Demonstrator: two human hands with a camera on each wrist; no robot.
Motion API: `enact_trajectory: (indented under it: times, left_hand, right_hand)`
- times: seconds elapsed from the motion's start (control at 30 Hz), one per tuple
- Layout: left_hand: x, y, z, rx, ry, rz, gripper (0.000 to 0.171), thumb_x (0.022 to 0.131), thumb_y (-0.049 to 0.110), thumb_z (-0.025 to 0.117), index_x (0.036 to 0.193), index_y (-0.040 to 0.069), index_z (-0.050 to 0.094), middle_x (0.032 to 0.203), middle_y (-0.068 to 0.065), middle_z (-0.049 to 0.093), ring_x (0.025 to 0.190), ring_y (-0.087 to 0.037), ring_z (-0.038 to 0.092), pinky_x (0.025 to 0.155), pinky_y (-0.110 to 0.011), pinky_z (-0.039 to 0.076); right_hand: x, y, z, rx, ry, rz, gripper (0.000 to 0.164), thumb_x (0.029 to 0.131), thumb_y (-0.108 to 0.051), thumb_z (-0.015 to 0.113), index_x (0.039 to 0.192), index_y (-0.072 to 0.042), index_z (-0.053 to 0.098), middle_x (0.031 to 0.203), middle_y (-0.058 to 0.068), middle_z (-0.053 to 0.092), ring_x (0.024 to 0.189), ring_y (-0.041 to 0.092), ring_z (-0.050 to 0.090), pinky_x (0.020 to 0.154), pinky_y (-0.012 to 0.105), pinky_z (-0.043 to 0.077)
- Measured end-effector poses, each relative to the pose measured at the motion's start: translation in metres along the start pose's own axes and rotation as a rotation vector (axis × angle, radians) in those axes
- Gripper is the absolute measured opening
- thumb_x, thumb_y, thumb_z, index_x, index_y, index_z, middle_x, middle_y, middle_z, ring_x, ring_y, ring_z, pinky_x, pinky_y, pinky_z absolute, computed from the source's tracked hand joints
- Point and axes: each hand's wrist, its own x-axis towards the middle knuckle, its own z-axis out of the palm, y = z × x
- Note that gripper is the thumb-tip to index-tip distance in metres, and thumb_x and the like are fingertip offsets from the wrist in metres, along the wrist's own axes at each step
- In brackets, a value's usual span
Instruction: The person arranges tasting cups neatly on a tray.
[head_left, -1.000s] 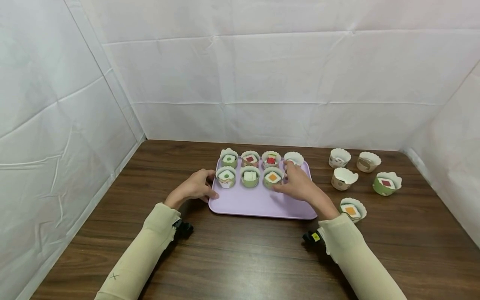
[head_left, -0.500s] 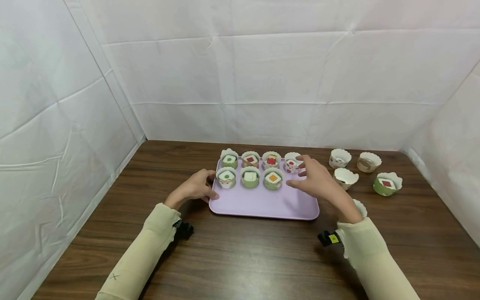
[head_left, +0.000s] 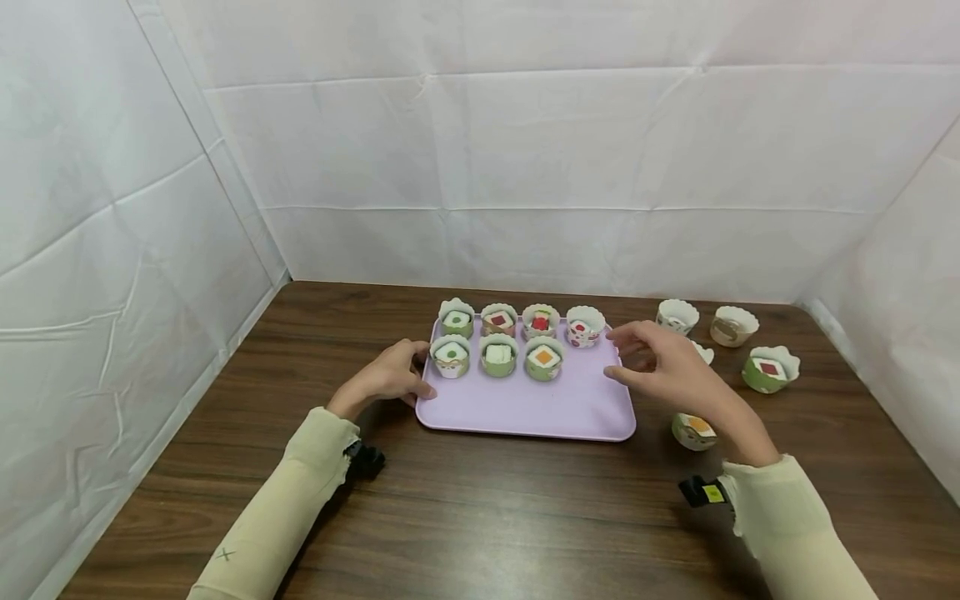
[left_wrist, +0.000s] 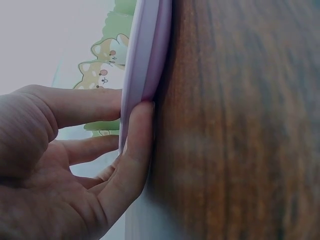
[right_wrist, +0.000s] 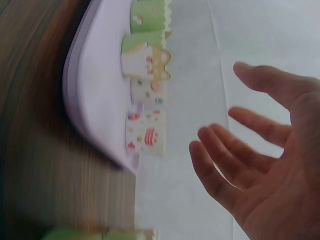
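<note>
A lilac tray (head_left: 525, 408) lies on the wooden table, holding two rows of paper baking cups with small cake-like pieces in them. My left hand (head_left: 392, 372) grips the tray's left edge; in the left wrist view its fingers pinch the rim (left_wrist: 142, 55). At the back right of the tray stands a white cup with red prints (head_left: 585, 327), a red-topped piece inside. My right hand (head_left: 667, 367) hovers by the tray's right side, fingers apart and holding nothing. The front row includes a green cup with an orange-centred piece (head_left: 543, 358).
Several more paper cups stand right of the tray: a white one (head_left: 677, 317), a brown-printed one (head_left: 733, 327), a green one with a red-centred piece (head_left: 770, 369) and one with an orange-centred piece (head_left: 695, 431). White sheeting (head_left: 525, 167) encloses the table's back and sides.
My right hand has let go of the red-printed cup at the tray's back right and moved right, off the tray. The left hand has stayed at the tray's edge.
</note>
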Motion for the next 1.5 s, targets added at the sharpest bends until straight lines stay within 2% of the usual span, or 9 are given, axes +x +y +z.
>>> enact_trajectory:
  times: [0.17,0.43,0.67,0.83,0.9,1.03,1.1,1.33,1.5]
  left_hand:
    - [0.0,0.0,0.001,-0.004,0.0,0.0,0.084,0.085,-0.004,0.078,0.156,-0.006,0.035,0.142,-0.029,0.039,0.081,-0.022,0.064,0.066,-0.033,0.066]
    - [0.0,0.0,0.001,-0.001,-0.001,-0.003,0.084,0.085,-0.004,0.078,0.157,-0.005,0.034,0.144,-0.029,0.038,0.079,-0.02,0.065,0.066,-0.033,0.066]
    - [0.0,0.001,0.0,0.008,0.006,-0.002,0.085,0.085,-0.003,0.078,0.157,-0.004,0.034,0.144,-0.029,0.039,0.081,-0.02,0.065,0.065,-0.032,0.066]
    - [0.001,-0.001,0.0,0.011,0.003,0.006,0.084,0.085,-0.003,0.079,0.157,-0.005,0.035,0.144,-0.029,0.039,0.081,-0.02,0.066,0.065,-0.033,0.066]
    - [0.001,-0.001,0.001,0.011,0.003,0.006,0.084,0.085,-0.003,0.079,0.157,-0.005,0.034,0.145,-0.029,0.039,0.081,-0.02,0.066,0.065,-0.033,0.066]
    - [0.0,-0.002,0.001,0.004,0.007,0.011,0.083,0.085,-0.003,0.078,0.156,-0.005,0.035,0.144,-0.029,0.039,0.081,-0.02,0.066,0.065,-0.033,0.066]
    - [0.0,-0.002,0.001,0.003,0.008,0.015,0.082,0.085,-0.003,0.078,0.156,-0.005,0.036,0.144,-0.029,0.039,0.081,-0.02,0.066,0.065,-0.033,0.066]
    - [-0.001,-0.003,0.001,0.005,0.001,0.015,0.081,0.086,-0.003,0.078,0.156,-0.005,0.036,0.143,-0.029,0.039,0.081,-0.02,0.066,0.066,-0.032,0.066]
    - [0.0,-0.003,0.001,0.007,0.001,0.021,0.081,0.085,-0.003,0.078,0.156,-0.005,0.037,0.143,-0.029,0.039,0.082,-0.02,0.066,0.066,-0.032,0.066]
  right_hand:
    - [-0.016,0.015,-0.012,-0.017,-0.016,-0.032,0.032,0.089,-0.023,0.083,0.117,-0.013,0.07,0.11,0.007,0.073,0.096,0.02,0.069,0.077,0.032,0.063]
    - [-0.035,0.039,-0.033,0.027,-0.18,0.039,0.051,0.083,-0.034,0.088,0.126,-0.017,0.066,0.126,0.006,0.07,0.108,0.007,0.066,0.089,0.033,0.063]
    - [-0.044,0.059,-0.049,0.071,-0.319,0.01,0.064,0.079,-0.027,0.09,0.133,-0.008,0.062,0.134,0.014,0.066,0.116,0.0,0.061,0.091,0.026,0.058]
    - [-0.049,0.07,-0.056,0.208,-0.428,0.066,0.074,0.079,-0.016,0.089,0.141,0.003,0.053,0.146,0.029,0.054,0.118,-0.014,0.052,0.093,0.017,0.055]
    - [-0.051,0.073,-0.057,0.235,-0.487,0.097,0.08,0.079,-0.014,0.088,0.145,0.006,0.048,0.147,0.033,0.049,0.122,-0.008,0.052,0.092,0.017,0.054]
    - [-0.051,0.078,-0.059,0.223,-0.577,0.129,0.087,0.078,-0.017,0.089,0.148,0.008,0.042,0.147,0.035,0.047,0.132,0.024,0.054,0.09,0.019,0.054]
    - [-0.051,0.079,-0.059,0.23,-0.597,0.141,0.088,0.078,-0.016,0.089,0.148,0.008,0.043,0.145,0.034,0.048,0.129,0.032,0.054,0.088,0.021,0.055]
    - [-0.053,0.085,-0.058,0.263,-0.616,0.153,0.086,0.073,-0.012,0.088,0.146,0.007,0.047,0.135,0.028,0.055,0.101,0.011,0.058,0.078,0.024,0.054]
    - [-0.053,0.09,-0.058,0.254,-0.608,0.146,0.084,0.072,-0.012,0.088,0.144,0.006,0.049,0.133,0.024,0.059,0.1,0.009,0.058,0.079,0.023,0.053]
